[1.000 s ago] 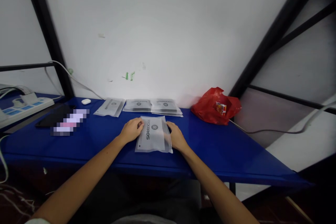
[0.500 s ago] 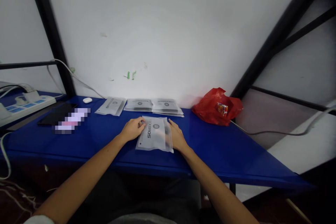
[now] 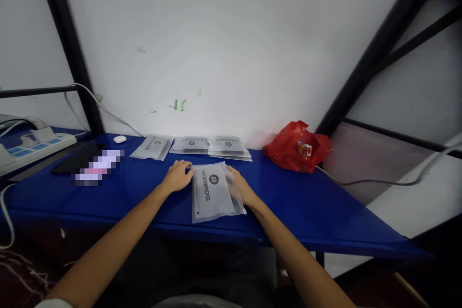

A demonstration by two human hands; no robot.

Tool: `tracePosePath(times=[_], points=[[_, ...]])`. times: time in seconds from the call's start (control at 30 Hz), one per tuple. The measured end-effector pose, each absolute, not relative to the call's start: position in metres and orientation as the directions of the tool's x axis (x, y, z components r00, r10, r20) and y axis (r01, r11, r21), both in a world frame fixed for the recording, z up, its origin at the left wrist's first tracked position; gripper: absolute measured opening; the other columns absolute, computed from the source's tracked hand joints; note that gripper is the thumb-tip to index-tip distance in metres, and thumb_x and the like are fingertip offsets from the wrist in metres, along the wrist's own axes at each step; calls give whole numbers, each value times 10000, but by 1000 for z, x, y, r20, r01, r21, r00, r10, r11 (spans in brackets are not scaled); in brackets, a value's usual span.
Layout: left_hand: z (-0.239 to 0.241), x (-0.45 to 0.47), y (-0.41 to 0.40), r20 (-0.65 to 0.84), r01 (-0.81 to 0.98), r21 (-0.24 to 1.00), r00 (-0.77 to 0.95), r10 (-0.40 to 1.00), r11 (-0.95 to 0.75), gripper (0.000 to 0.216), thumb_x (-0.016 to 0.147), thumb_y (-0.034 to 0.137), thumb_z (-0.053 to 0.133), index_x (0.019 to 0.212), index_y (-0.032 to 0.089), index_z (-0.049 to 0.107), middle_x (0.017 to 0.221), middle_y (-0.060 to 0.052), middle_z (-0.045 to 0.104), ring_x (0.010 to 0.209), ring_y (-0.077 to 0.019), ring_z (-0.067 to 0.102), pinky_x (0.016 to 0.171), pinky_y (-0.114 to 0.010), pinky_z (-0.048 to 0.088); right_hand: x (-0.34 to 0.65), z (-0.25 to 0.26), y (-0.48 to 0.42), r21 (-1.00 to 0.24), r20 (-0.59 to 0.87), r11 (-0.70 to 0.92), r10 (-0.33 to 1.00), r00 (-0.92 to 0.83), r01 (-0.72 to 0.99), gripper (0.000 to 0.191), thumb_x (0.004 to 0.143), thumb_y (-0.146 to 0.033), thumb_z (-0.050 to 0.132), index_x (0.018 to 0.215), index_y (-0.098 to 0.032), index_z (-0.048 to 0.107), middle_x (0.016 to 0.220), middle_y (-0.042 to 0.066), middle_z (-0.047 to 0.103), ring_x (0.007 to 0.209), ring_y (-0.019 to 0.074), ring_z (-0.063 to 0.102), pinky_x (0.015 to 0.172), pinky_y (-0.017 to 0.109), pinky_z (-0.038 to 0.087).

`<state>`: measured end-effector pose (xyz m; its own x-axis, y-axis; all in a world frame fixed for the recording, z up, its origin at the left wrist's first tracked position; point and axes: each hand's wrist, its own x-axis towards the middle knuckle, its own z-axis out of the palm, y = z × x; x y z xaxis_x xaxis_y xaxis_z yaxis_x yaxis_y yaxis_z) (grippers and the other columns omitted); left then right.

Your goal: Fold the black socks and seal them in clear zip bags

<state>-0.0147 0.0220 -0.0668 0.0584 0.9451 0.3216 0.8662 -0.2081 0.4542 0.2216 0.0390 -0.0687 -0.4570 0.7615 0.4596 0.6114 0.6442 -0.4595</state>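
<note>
A frosted zip-lock bag (image 3: 216, 190) with a dark round logo and ROCKBROS lettering is tilted up above the near part of the blue table. The curled fingers of my left hand (image 3: 178, 176) pinch its upper left corner. At the bag's right, zipper-side edge, my right hand (image 3: 238, 184) grips it, with the fingers partly hidden behind the cloudy plastic. Farther back by the wall lie more such bags: a single bag (image 3: 153, 147) on the left, a middle bag (image 3: 190, 145), and a small stack of bags (image 3: 231, 147) to its right.
A crumpled red plastic bag (image 3: 288, 147) with a small packet sits at the back right. To the left are a white earbud case (image 3: 120, 139), a dark tablet (image 3: 74, 159), a phone with a blurred screen (image 3: 99, 167) and a white power strip (image 3: 43, 147). Black metal bars frame both sides.
The held bag has shifted slightly right and towards me, its face now tipped more into view. My left hand has moved a little left. The bags by the wall stay put.
</note>
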Motion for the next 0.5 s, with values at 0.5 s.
tracePosePath(times=[0.5], points=[[-56, -23, 25, 173, 817, 564, 26, 985, -121, 133, 790, 181, 508, 757, 167, 636, 728, -30, 672, 678, -141, 607, 622, -223, 421, 223, -62, 33, -580, 325, 581, 808, -492, 570, 613, 675, -314, 658, 1265, -227, 516, 1341, 95, 497, 1222, 308, 463, 1031, 472, 348]])
